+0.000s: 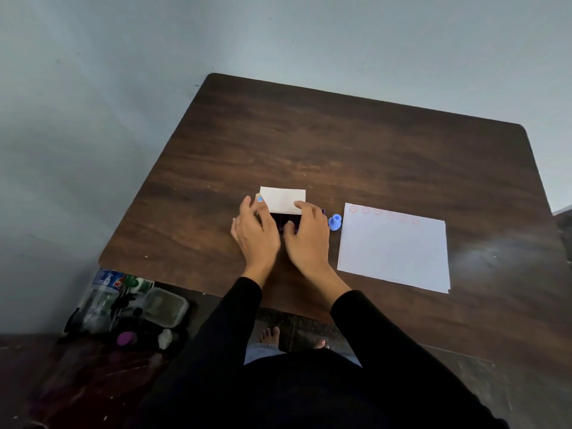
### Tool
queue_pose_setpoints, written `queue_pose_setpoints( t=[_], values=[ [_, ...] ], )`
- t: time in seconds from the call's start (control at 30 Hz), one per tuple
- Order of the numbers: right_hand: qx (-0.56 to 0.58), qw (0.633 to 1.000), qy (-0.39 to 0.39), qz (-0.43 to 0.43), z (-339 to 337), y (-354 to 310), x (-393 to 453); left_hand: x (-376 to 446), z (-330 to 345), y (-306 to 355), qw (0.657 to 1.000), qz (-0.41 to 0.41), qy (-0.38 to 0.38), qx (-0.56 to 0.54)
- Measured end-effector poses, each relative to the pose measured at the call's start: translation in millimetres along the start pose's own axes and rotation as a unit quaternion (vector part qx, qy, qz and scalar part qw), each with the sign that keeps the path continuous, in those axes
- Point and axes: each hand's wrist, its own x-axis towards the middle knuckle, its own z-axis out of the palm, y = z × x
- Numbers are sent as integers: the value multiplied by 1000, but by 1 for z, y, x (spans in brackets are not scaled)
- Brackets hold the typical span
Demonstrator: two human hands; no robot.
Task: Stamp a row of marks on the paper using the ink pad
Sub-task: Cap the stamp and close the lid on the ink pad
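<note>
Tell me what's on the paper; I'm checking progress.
The paper carries a row of red smiley marks along its far edge, about six; the rest is blank. Under the sheet, nothing can be seen.

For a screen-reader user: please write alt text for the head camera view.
Both hands, left hand and right hand, hold an open ink pad with its white lid raised, on a brown table. To its right stand a blue stamp and paper with a top row of red smiley marks.
</note>
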Motion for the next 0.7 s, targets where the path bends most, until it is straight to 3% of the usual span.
queue_pose_setpoints(
  t=[0.23,0.7],
  values=[
    [9,997,43,56,-15,23,-7,-18,20,-6,999,-13,-41,13],
    [-17,994,34,104,-16,29,-9,-19,17,-11,994,-29,-107,-24]
  ],
)
